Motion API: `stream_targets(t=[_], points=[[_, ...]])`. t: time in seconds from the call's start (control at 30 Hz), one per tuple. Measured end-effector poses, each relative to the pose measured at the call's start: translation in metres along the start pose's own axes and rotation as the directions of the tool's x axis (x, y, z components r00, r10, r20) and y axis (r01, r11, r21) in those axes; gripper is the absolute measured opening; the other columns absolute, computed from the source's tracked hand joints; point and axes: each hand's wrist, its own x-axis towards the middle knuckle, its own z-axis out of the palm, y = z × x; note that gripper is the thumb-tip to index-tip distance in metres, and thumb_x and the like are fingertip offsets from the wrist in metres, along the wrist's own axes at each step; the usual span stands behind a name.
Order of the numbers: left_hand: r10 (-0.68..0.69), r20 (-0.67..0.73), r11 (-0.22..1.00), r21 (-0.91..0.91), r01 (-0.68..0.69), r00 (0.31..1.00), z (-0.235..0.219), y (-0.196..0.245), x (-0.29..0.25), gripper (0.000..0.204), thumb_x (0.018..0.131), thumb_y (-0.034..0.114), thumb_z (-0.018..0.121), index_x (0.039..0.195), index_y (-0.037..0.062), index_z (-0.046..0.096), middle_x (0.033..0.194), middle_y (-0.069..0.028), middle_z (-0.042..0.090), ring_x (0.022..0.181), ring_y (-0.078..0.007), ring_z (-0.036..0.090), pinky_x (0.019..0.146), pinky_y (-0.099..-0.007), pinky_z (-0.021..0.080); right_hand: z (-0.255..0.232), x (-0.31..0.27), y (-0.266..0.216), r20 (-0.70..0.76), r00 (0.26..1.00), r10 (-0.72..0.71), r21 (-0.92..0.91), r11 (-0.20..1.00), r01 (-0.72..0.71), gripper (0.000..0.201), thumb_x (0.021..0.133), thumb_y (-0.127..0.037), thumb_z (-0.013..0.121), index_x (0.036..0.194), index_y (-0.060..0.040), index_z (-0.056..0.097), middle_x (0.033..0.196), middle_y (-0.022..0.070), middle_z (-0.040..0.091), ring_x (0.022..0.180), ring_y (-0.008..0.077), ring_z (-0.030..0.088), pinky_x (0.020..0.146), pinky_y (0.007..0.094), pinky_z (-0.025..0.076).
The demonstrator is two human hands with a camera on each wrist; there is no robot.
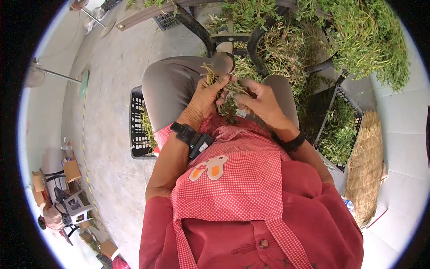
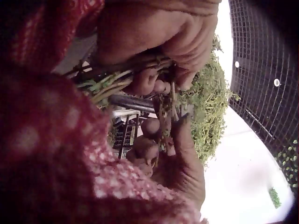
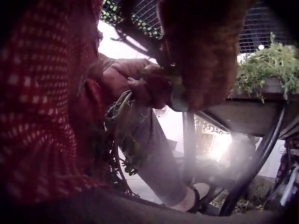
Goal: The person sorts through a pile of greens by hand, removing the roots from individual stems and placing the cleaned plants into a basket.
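Observation:
My left hand [image 1: 205, 97] grips a small bunch of leafy green stems [image 1: 227, 112] above the lap, cut ends toward the knees and leaves hanging toward the apron. Facing it, my right hand [image 1: 265, 102] has its thumb and fingers curled at the same bunch. In the left wrist view the right hand [image 2: 187, 170] pinches a few short stems [image 2: 166, 119] between thumb and fingertips, close to the left fingers. Leafy ends [image 3: 131, 154] dangle below the left hand [image 3: 124, 77] in the right wrist view.
A table heaped with greens [image 1: 367, 40] stands ahead on black curved legs [image 1: 257, 49]. Loose stems [image 1: 291, 49] pile beneath it. One black crate [image 1: 136, 121] sits by the left leg; another crate of greens [image 1: 338, 134] stands right, beside a straw bundle [image 1: 365, 166].

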Motion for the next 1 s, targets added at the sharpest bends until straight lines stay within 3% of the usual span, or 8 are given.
stream_targets(t=[0.13, 0.27, 0.33, 0.43, 0.53, 0.77, 0.83, 1.0], points=[[-0.016, -0.047, 0.999, -0.038, 0.015, 0.999, 0.007, 0.005, -0.003, 0.016, 0.086, 0.019, 0.06, 0.096, 0.0059, 0.062, 0.084, -0.002, 0.065, 0.054, -0.0056, 0.048, 0.038, -0.0179, 0.033, -0.001, 0.007, 0.008, -0.036, 0.999, 0.013, 0.28, 0.96, -0.003, 0.028, 0.086, -0.024, 0.06, 0.099, 0.0013, 0.06, 0.07, 0.0018, 0.059, 0.053, 0.0075, 0.053, 0.047, 0.0217, 0.042], [-0.039, -0.065, 0.998, -0.041, 0.037, 0.997, 0.008, 0.005, -0.004, 0.017, 0.085, 0.02, 0.063, 0.09, 0.0043, 0.064, 0.086, -0.0023, 0.066, 0.053, -0.0043, 0.046, 0.038, -0.0173, 0.031, 0.004, 0.008, 0.004, -0.057, 0.995, 0.079, 0.302, 0.952, -0.058, 0.025, 0.085, -0.023, 0.061, 0.093, 0.0015, 0.062, 0.066, 0.0022, 0.06, 0.054, 0.0075, 0.053, 0.048, 0.0233, 0.043], [-0.046, -0.085, 0.999, -0.011, 0.045, 0.995, 0.007, 0.002, -0.003, 0.017, 0.084, 0.02, 0.064, 0.09, 0.0045, 0.064, 0.084, -0.0021, 0.065, 0.052, -0.0044, 0.047, 0.038, -0.0174, 0.031, 0.006, 0.013, 0.013, -0.116, 0.985, -0.126, -0.09, 0.989, 0.116, 0.022, 0.083, -0.02, 0.062, 0.082, 0.0017, 0.062, 0.061, 0.0035, 0.058, 0.053, 0.0079, 0.053, 0.049, 0.0267, 0.044], [-0.056, -0.097, 0.998, -0.003, 0.056, 0.994, 0.002, -0.002, 0.001, 0.017, 0.083, 0.021, 0.066, 0.09, 0.0047, 0.064, 0.078, -0.0016, 0.064, 0.051, -0.0047, 0.047, 0.038, -0.0177, 0.032, 0.007, 0.016, 0.018, -0.173, 0.94, -0.293, -0.334, 0.916, 0.223, 0.019, 0.082, -0.017, 0.062, 0.078, 0.0022, 0.061, 0.058, 0.0057, 0.057, 0.053, 0.0079, 0.052, 0.049, 0.0283, 0.043], [-0.043, -0.086, 0.998, -0.055, 0.038, 0.995, 0.004, -0.005, 0.002, 0.019, 0.082, 0.021, 0.067, 0.09, 0.0044, 0.064, 0.074, -0.0011, 0.062, 0.051, -0.0051, 0.048, 0.039, -0.0178, 0.033, 0.01, 0.02, 0.027, -0.315, 0.927, -0.202, -0.126, 0.977, 0.171, 0.017, 0.082, -0.014, 0.061, 0.081, 0.0023, 0.061, 0.059, 0.0052, 0.057, 0.053, 0.007, 0.05, 0.049, 0.0267, 0.041], [-0.068, -0.06, 0.994, -0.089, 0.063, 0.996, 0.009, 0.0, -0.002, 0.018, 0.082, 0.02, 0.066, 0.09, 0.0047, 0.063, 0.076, -0.0018, 0.063, 0.056, -0.0066, 0.053, 0.04, -0.0185, 0.034, 0.006, 0.017, 0.017, -0.343, 0.897, -0.28, -0.228, 0.951, 0.209, 0.017, 0.083, -0.014, 0.06, 0.08, 0.0026, 0.06, 0.059, 0.002, 0.055, 0.056, 0.0046, 0.047, 0.05, 0.0239, 0.041], [-0.096, -0.124, 0.987, -0.139, 0.079, 0.988, 0.011, 0.007, -0.004, 0.017, 0.082, 0.019, 0.065, 0.091, 0.0052, 0.062, 0.077, -0.0023, 0.063, 0.057, -0.0075, 0.054, 0.04, -0.0189, 0.035, -0.001, 0.021, 0.013, -0.456, 0.88, -0.134, 0.016, 0.987, 0.159, 0.018, 0.083, -0.015, 0.061, 0.086, 0.0021, 0.061, 0.064, 0.0008, 0.058, 0.058, 0.0041, 0.05, 0.052, 0.0231, 0.042], [-0.114, -0.103, 0.979, -0.182, 0.094, 0.988, 0.007, 0.001, -0.001, 0.017, 0.082, 0.019, 0.065, 0.093, 0.0063, 0.061, 0.077, -0.0033, 0.063, 0.059, -0.011, 0.058, 0.041, -0.0203, 0.039, 0.003, 0.014, -0.014, -0.316, 0.928, -0.199, -0.135, 0.977, 0.163, 0.019, 0.08, -0.014, 0.063, 0.09, 0.0018, 0.062, 0.077, 0.0062, 0.064, 0.067, 0.0123, 0.059, 0.062, 0.0271, 0.047]])
